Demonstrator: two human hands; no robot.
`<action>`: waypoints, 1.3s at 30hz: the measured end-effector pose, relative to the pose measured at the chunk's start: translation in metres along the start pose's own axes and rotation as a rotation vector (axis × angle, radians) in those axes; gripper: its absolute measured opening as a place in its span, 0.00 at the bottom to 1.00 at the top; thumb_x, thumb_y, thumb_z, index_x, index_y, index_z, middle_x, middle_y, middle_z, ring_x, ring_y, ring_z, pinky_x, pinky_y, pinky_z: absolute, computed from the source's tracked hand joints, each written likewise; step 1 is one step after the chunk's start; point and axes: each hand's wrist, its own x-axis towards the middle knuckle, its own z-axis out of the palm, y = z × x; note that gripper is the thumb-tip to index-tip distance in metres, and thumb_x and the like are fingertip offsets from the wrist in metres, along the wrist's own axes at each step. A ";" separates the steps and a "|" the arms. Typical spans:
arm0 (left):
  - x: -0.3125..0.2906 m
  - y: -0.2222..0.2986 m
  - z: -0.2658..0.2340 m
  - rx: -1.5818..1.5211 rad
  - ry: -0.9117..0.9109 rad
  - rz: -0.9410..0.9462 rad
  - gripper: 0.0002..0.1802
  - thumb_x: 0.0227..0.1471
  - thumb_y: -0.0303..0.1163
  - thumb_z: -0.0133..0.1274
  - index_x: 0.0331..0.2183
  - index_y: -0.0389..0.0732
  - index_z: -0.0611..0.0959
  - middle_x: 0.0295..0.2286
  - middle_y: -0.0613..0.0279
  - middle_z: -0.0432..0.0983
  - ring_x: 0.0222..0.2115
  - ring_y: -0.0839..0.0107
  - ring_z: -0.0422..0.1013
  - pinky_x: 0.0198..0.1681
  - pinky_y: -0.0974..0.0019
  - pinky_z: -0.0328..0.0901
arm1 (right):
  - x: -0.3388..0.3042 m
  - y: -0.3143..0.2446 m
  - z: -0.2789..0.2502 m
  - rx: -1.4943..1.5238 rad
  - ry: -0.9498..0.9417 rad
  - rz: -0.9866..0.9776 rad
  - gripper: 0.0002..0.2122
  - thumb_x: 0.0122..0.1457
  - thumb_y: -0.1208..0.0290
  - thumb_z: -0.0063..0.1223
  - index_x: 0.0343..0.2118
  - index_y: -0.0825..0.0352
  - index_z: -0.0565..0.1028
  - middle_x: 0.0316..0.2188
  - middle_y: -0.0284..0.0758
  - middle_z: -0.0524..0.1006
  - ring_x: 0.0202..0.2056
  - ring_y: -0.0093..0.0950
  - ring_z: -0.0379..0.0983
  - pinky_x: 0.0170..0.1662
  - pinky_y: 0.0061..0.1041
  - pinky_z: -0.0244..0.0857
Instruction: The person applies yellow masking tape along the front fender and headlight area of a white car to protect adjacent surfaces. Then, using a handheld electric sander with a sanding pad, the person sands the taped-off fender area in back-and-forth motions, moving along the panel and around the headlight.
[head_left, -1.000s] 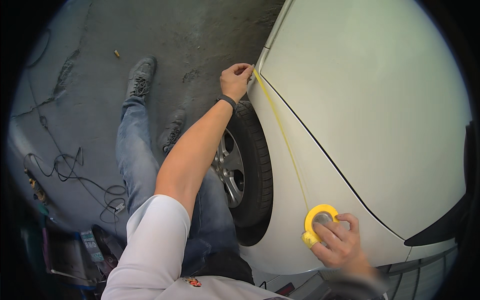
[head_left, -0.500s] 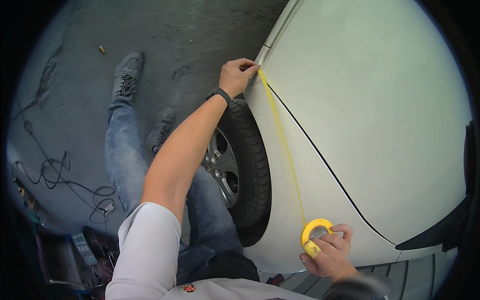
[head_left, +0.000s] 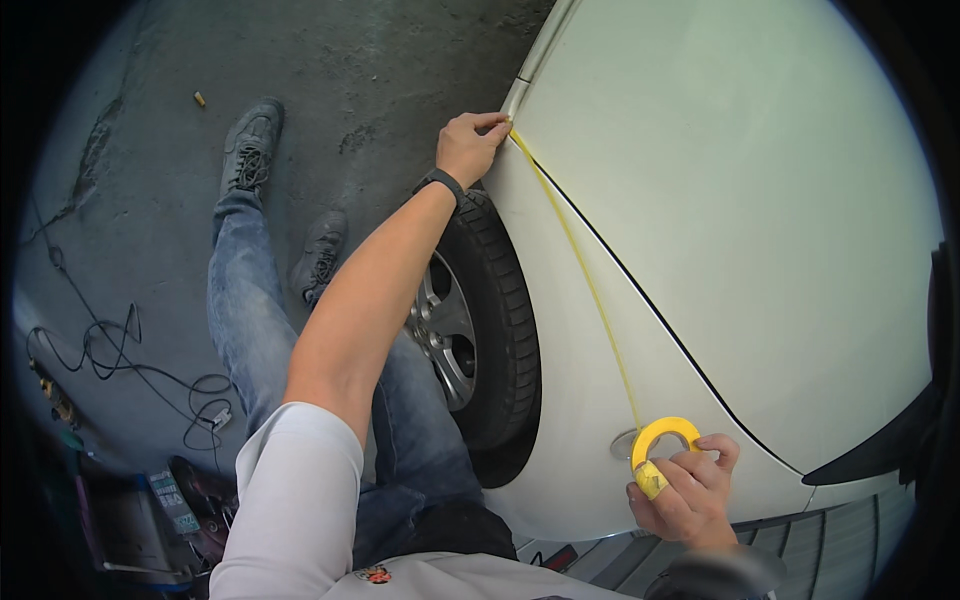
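Note:
Fingertips of my left hand (head_left: 468,148) pinch the end of a yellow masking tape strip (head_left: 590,278) at the front corner of a white car's fender (head_left: 570,380). The narrow strip runs taut down over the fender, beside the dark gap (head_left: 650,306) along the hood (head_left: 760,230). At its other end my right hand (head_left: 690,500) grips the yellow tape roll (head_left: 655,430), fingers closed around its lower edge. A yellow wrap (head_left: 652,480) covers part of one right finger. Behind the roll, a round emblem (head_left: 625,444) shows partly on the fender.
Below my left arm is the car's front wheel (head_left: 500,330). My legs and grey shoes (head_left: 252,150) are on the grey floor (head_left: 330,60). A cable (head_left: 120,350) lies coiled at left, near a crate (head_left: 125,520) with items. A black plastic trim (head_left: 880,440) sits at the hood's rear edge.
My right hand has moved the roll right and slightly up, baring the round emblem. The strip swings closer to the hood gap and looks tauter. My left hand has shifted slightly up and left.

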 end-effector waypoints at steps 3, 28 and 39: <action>-0.008 0.007 0.001 0.130 0.042 0.056 0.16 0.60 0.42 0.63 0.44 0.42 0.91 0.43 0.57 0.83 0.45 0.60 0.79 0.50 0.59 0.72 | -0.001 0.000 0.004 -0.066 -0.004 -0.019 0.11 0.48 0.73 0.67 0.33 0.60 0.75 0.29 0.29 0.79 0.30 0.28 0.72 0.51 0.45 0.61; -0.094 0.028 0.006 0.352 -0.247 0.417 0.30 0.66 0.31 0.34 0.64 0.28 0.71 0.67 0.43 0.64 0.69 0.51 0.57 0.74 0.56 0.48 | -0.065 -0.001 -0.052 -0.552 0.223 0.071 0.05 0.56 0.71 0.70 0.31 0.63 0.81 0.16 0.27 0.69 0.20 0.25 0.62 0.40 0.30 0.52; -0.152 0.079 -0.001 0.628 -0.257 0.717 0.27 0.63 0.29 0.37 0.59 0.24 0.73 0.64 0.38 0.65 0.67 0.44 0.59 0.72 0.52 0.51 | -0.103 0.009 -0.070 -0.608 0.311 0.145 0.05 0.56 0.72 0.70 0.33 0.64 0.83 0.16 0.26 0.71 0.19 0.23 0.62 0.40 0.30 0.53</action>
